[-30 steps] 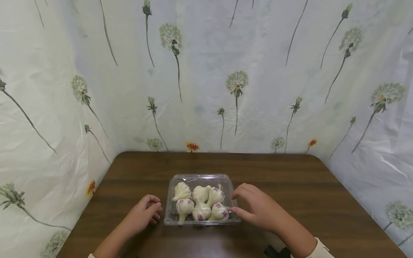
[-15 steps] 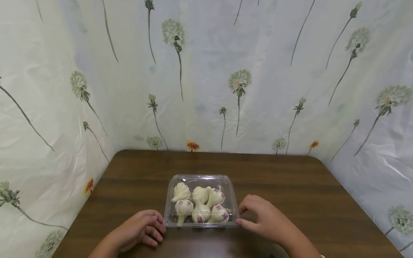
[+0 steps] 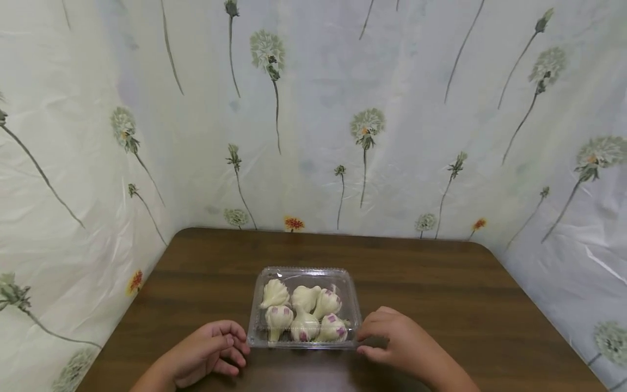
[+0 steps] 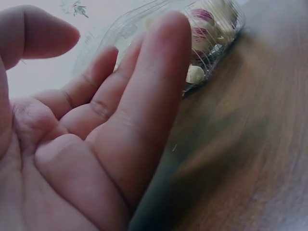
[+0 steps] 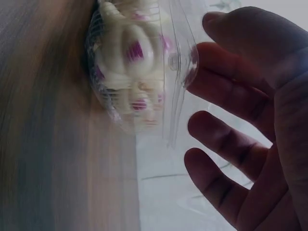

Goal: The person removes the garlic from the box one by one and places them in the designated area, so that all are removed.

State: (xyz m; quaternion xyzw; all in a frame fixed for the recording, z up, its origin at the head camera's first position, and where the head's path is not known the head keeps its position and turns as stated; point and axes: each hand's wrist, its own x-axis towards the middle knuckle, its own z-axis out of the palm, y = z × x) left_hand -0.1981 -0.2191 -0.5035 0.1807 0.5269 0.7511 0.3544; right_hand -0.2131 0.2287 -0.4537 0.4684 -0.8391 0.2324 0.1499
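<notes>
A clear plastic clamshell box (image 3: 350, 288) lies on the table with its lid down. Inside are several pale garlic bulbs (image 3: 305, 326) with purple patches. Beside the box's front left corner is my left hand (image 3: 208, 351), palm turned inward and fingers loosely bent, holding nothing. The left wrist view shows its index finger (image 4: 139, 110) overlapping the box. At the front right corner, my right hand (image 3: 397, 343) has its fingertips right at the box's edge. In the right wrist view its fingers (image 5: 226, 91) are spread and relaxed beside the lid's rim (image 5: 190, 62).
The brown wooden table (image 3: 441, 283) has rounded far corners. Behind it and at both sides hangs a pale sheet (image 3: 303, 109) printed with dandelions and a few orange flowers.
My left hand has come down from beside the box to its front left corner. My right hand has shifted down along the right side to the front corner. The box stays nearly in place.
</notes>
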